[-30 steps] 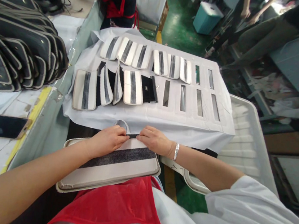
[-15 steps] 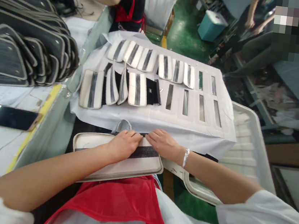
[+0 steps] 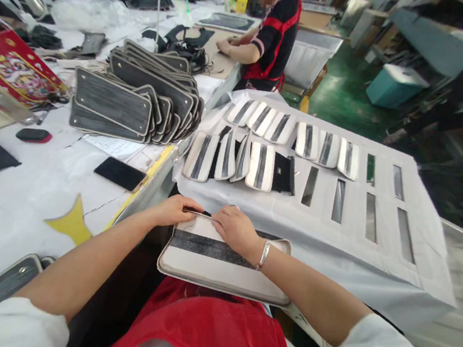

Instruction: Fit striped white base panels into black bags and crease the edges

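A long cream panel [image 3: 211, 268] with rounded corners, a raised piped edge and a dark lengthwise stripe lies in front of my body, by the edge of the white-covered table. My left hand [image 3: 174, 210] pinches its far edge near the left corner, where a bit of dark material shows at the fingertips. Close by on the right, my right hand [image 3: 236, 231] is closed on the same far edge, with its palm over the stripe. Part of the panel's far side is hidden under my fingers and right forearm.
Smaller cream pieces with dark stripes [image 3: 261, 166] stand in two rows on the white-covered table [image 3: 310, 217], which has several slots. Stacked dark panels [image 3: 113, 104], a phone [image 3: 118, 173] and a red box [image 3: 14, 65] lie on the left table. Beyond, a person [image 3: 273, 38] works.
The view has swung left, showing more of the left table. My left hand has moved out to the panel's far left corner, while my right hand stays on the far edge.
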Tool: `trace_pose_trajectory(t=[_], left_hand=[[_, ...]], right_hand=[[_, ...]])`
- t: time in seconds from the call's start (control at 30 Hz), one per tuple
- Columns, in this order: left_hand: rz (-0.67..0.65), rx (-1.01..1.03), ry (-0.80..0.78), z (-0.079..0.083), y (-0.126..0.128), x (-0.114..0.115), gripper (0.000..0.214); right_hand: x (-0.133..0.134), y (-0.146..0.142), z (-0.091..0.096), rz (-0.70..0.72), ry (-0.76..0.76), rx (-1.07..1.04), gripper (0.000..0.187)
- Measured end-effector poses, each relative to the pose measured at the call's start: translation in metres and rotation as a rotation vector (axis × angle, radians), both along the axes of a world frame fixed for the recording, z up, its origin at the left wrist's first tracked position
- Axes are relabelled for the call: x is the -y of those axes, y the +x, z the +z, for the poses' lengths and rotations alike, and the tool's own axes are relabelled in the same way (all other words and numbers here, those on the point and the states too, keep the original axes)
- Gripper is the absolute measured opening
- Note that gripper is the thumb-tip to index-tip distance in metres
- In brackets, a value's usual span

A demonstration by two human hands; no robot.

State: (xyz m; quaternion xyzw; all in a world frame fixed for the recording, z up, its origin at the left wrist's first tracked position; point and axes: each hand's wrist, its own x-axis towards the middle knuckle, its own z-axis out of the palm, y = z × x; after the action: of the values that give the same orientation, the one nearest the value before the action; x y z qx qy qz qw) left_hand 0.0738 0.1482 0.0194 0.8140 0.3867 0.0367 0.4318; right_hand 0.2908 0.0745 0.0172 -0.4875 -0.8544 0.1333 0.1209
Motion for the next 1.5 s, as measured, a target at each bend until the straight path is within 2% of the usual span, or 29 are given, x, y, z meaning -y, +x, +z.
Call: trace_pose_trajectory(t=[0.13, 0.27, 0.47, 0.6, 0.73, 0.87, 1.0, 1.2, 1.3, 1.5], left_hand=[[-0.007, 0.032, 0.072, -0.011, 0.001, 0.001, 0.036], [-0.035, 0.152, 0.153, -0.017, -0.006, 0.004, 0.035], [-0.281, 0.198, 0.485, -0.016, -0.014, 0.004, 0.027], [-0.455, 0.14, 0.677, -0.015, -0.016, -0.001, 0.026], [-0.58, 0.036, 0.763, -0.011, -0.017, -0.001, 0.029], [-0.612, -0.06, 0.79, -0.004, -0.013, 0.005, 0.028], [-0.603, -0.118, 0.799, 0.007, -0.005, 0.015, 0.021], [-0.527, -0.22, 0.831, 0.009, 0.0, 0.029, 0.017], [-0.505, -0.201, 0.876, 0.006, 0.001, 0.034, 0.023], [-0.534, -0.271, 0.939, 0.007, 0.006, 0.04, 0.034]], right_hand=[[0.0, 0.008, -0.006, 0.031, 0.069, -0.04, 0.023], [0.005, 0.014, -0.012, 0.065, 0.177, -0.041, 0.024], [0.005, 0.011, -0.01, 0.124, 0.252, 0.108, 0.022], [0.003, 0.009, -0.001, 0.183, 0.194, 0.222, 0.021], [0.003, 0.001, 0.008, 0.262, 0.102, 0.343, 0.023], [0.01, -0.012, 0.016, 0.353, 0.08, 0.435, 0.023], [0.018, -0.016, 0.013, 0.368, 0.128, 0.37, 0.024], [0.016, -0.01, 0.003, 0.214, 0.154, 0.229, 0.027], [0.018, -0.006, 0.003, 0.216, 0.162, 0.239, 0.027], [0.041, 0.029, 0.004, 0.168, 0.118, 0.301, 0.032]])
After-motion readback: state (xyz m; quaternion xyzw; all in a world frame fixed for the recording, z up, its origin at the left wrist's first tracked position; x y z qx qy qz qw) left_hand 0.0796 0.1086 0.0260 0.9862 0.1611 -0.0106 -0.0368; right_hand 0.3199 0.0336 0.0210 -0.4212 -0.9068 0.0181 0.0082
